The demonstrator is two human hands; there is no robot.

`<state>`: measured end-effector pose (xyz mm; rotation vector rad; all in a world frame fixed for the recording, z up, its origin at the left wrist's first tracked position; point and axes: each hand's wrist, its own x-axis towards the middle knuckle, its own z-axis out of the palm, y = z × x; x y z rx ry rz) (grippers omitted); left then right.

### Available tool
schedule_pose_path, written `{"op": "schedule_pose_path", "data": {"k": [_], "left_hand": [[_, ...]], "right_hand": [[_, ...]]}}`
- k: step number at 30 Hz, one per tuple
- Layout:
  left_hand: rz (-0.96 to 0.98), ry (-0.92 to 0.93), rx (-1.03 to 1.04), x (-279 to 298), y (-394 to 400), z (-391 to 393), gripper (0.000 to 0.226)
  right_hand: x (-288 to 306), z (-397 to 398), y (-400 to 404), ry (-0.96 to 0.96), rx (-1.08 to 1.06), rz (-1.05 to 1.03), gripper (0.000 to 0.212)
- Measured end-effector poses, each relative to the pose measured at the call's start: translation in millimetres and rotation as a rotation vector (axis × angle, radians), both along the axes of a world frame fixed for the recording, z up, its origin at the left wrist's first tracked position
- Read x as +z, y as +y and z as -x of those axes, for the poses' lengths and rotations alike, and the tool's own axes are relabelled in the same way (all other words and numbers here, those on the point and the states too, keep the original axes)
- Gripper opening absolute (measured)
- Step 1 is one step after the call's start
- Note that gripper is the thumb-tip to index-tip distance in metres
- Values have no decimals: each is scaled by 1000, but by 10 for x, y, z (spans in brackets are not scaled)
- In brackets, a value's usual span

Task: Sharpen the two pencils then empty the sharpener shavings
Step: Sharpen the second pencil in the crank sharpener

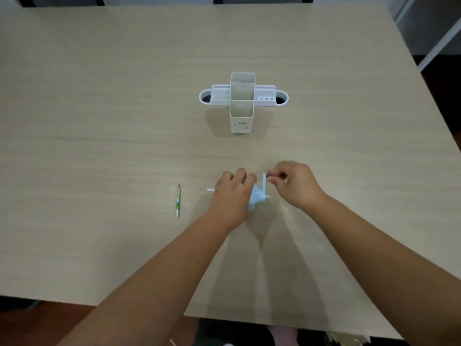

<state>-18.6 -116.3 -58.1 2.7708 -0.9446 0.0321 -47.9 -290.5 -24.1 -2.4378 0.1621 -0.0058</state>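
Observation:
A light blue crank sharpener [257, 197] stands on the wooden table [124, 121] near the front middle. My left hand [232, 193] covers and grips its body from above. One pencil [210, 189] is stuck in the sharpener's left side; only its pale end pokes out past my left hand. My right hand [294, 183] pinches the knob of the crank handle [265, 179], which points up. A second, green pencil [177, 199] lies loose on the table to the left, its sharp tip pointing away from me.
A white desk organizer [243, 103] with a tall three-part middle box and low side trays stands further back at the table's centre. The table's front edge [274, 323] is close below my forearms.

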Motion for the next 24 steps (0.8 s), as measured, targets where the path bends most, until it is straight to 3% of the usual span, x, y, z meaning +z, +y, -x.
{"op": "schedule_pose_path", "data": {"k": [3, 5, 7, 10, 12, 17, 22, 24], "left_hand": [[-3, 25, 37, 1, -17, 29, 67], [-13, 17, 60, -5, -32, 36, 69], [-28, 5, 55, 2, -31, 29, 69], [-34, -8, 26, -1, -16, 13, 68], [-32, 1, 28, -23, -11, 12, 68], [-6, 10, 70, -20, -38, 37, 68], [2, 22, 31, -46, 1, 0, 72], [5, 27, 32, -54, 6, -3, 70]], "right_hand": [[-289, 139, 90, 192, 120, 27, 8], [-212, 469, 127, 217, 193, -33, 12], [-7, 612, 114, 159, 204, -125, 11], [82, 264, 25, -17, 21, -127, 3], [-45, -6, 0, 24, -84, -109, 5], [-215, 493, 130, 240, 144, -64, 8], [200, 243, 16, 3, 102, -120, 3], [91, -28, -10, 51, 24, -93, 5]]}}
